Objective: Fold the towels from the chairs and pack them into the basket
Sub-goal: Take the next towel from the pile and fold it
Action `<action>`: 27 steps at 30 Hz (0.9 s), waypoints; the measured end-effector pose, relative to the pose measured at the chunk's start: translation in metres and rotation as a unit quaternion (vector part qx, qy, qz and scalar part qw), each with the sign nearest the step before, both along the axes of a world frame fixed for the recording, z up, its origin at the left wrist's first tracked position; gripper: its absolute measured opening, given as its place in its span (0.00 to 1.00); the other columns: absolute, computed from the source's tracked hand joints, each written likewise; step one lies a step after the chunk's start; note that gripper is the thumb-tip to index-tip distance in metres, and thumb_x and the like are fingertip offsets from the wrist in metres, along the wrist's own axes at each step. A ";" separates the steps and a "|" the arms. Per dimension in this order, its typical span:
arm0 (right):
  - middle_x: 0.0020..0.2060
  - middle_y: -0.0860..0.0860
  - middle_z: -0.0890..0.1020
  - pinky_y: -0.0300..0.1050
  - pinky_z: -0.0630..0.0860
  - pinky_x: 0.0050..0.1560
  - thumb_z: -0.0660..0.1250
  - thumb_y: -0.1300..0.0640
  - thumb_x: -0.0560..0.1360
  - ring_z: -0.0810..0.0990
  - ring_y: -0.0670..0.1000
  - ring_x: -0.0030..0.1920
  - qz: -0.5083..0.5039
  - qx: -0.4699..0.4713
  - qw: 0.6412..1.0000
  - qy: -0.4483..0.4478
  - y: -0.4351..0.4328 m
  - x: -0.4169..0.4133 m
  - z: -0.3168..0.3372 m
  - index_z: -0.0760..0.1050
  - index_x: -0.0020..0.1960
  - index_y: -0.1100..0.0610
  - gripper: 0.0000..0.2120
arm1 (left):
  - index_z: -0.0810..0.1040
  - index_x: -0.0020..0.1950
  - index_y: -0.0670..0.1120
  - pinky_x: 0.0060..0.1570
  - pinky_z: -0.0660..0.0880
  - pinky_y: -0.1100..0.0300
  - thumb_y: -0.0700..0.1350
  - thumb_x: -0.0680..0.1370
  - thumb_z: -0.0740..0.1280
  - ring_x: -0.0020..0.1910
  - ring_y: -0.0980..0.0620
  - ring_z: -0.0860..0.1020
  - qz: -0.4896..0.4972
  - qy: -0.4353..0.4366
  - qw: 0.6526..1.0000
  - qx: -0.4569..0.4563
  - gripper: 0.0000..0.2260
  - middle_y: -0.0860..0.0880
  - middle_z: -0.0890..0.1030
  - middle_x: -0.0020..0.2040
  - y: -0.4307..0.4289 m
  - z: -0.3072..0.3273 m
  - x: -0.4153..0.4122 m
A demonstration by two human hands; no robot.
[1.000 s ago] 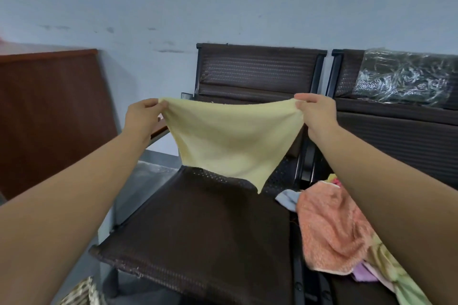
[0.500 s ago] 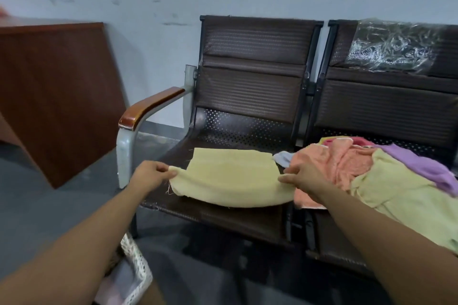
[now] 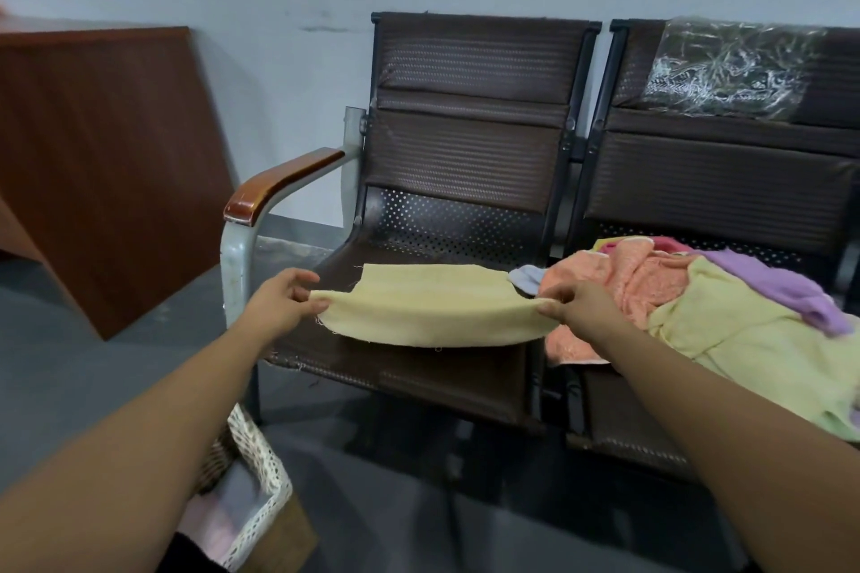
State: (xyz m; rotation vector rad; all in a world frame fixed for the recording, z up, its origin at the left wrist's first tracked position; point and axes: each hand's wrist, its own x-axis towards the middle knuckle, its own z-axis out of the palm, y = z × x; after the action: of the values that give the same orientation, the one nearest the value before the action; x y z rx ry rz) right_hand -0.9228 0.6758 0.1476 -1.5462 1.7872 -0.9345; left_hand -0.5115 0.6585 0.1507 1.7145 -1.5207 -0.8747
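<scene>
Fingers on left hand and right hand pinch pale yellow cloth towel taut over left brown perforated chair, ready to fold.

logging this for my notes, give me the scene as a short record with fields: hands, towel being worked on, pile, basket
left hand: pinches the left end of the yellow towel
right hand: pinches its right end
yellow towel: stretched between the hands, far edge lying on the left chair seat
pile: orange towel, pale green towel and purple towel, unfolded on the right chair
basket: on the floor at lower left, white lattice rim; contents blurred
</scene>
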 end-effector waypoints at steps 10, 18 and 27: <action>0.49 0.57 0.80 0.49 0.75 0.54 0.70 0.63 0.76 0.77 0.54 0.52 -0.055 -0.009 0.986 -0.159 -0.011 0.003 -0.006 0.79 0.47 0.63 0.03 | 0.79 0.53 0.49 0.47 0.72 0.57 0.46 0.82 0.65 0.50 0.50 0.77 -0.044 -0.058 0.997 -0.030 0.04 0.50 0.81 0.51 -0.006 0.000 0.004; 0.56 0.53 0.81 0.53 0.79 0.51 0.67 0.65 0.77 0.80 0.55 0.53 -0.040 0.105 0.960 -0.256 -0.015 0.004 -0.012 0.78 0.57 0.57 0.10 | 0.78 0.48 0.46 0.42 0.76 0.58 0.44 0.82 0.63 0.46 0.48 0.80 -0.094 -0.091 0.991 0.035 0.06 0.46 0.82 0.46 -0.007 0.000 0.012; 0.43 0.53 0.78 0.49 0.75 0.49 0.70 0.58 0.77 0.77 0.53 0.47 -0.058 0.083 0.995 -0.009 -0.047 0.001 -0.030 0.78 0.46 0.63 0.07 | 0.80 0.49 0.51 0.37 0.69 0.60 0.49 0.81 0.67 0.41 0.54 0.76 -0.036 -0.189 0.981 -0.009 0.04 0.52 0.79 0.41 -0.037 -0.018 -0.006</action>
State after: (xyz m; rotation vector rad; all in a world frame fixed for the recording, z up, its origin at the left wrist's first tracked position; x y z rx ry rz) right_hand -0.9217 0.6285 0.1175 -1.3397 1.9078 -0.8267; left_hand -0.5173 0.6220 0.1331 1.9007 -1.8385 -0.5869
